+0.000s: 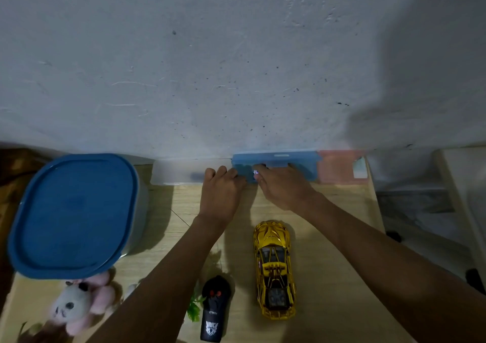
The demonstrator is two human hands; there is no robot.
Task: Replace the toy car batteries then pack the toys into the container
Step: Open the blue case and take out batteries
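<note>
Toy car (274, 270) – gold/yellow, sits untouched on the desk (328, 264) right of centre, nose pointing at the far edge, well clear of both hands. Left hand (222, 193) and right hand (284, 189) are both stretched to the far edge of the desk, working on a blue plastic box (278, 162) pushed against the wall (236, 53). Left hand: fingers curled, knuckles up, tips at the box's left end. Right hand: fingers laid over the box's front face, thumb near a small white spot at its lower left. Whether either hand really grips the box or only presses on it – cannot tell, fingertips are hidden and that part is blurred.

Blue box is one of a row along the far edge: clear box (178, 171) touching it on the left, pink box (342, 166) touching it on the right. Contents not readable.

Black remote control (214, 308) lies near the front edge, just left of the car, antenna end toward the wall, partly under the left forearm. Green plastic leaf (194, 310) pokes out beside it.

Container (140, 206) with blue lid (73, 214) on stands at the desk's left side, lid seated. Pink-and-white plush toy (79, 306) lies at the front left corner, just in front of the container.
</note>
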